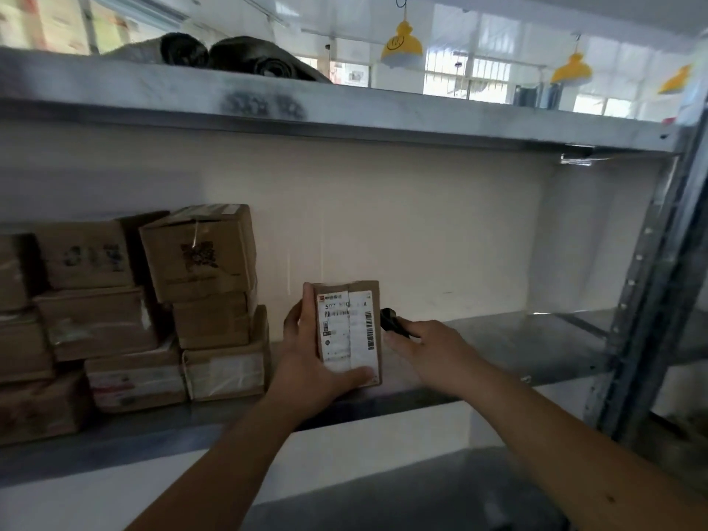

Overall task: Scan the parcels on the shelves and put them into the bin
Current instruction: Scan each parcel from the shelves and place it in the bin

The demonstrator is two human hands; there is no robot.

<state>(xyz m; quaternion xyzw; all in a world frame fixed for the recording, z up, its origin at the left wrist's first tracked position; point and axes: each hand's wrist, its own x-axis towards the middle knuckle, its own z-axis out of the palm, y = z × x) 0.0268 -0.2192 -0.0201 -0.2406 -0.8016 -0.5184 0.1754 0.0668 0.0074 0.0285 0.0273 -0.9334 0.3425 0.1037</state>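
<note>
A small cardboard parcel (349, 331) with a white barcode label facing me stands upright over the middle shelf (517, 350). My left hand (306, 358) grips it from the left, thumb across its lower edge. My right hand (425, 346) is just right of the parcel and holds a black scanner (392, 320), whose tip pokes out beside the parcel's right edge. Most of the scanner is hidden by the hand and the parcel.
Several stacked cardboard parcels (203, 254) fill the left part of the same shelf. The upper shelf (344, 113) carries dark rolled material (245, 55). A steel upright (659, 262) stands at the right. A lower shelf (421, 500) lies beneath my arms.
</note>
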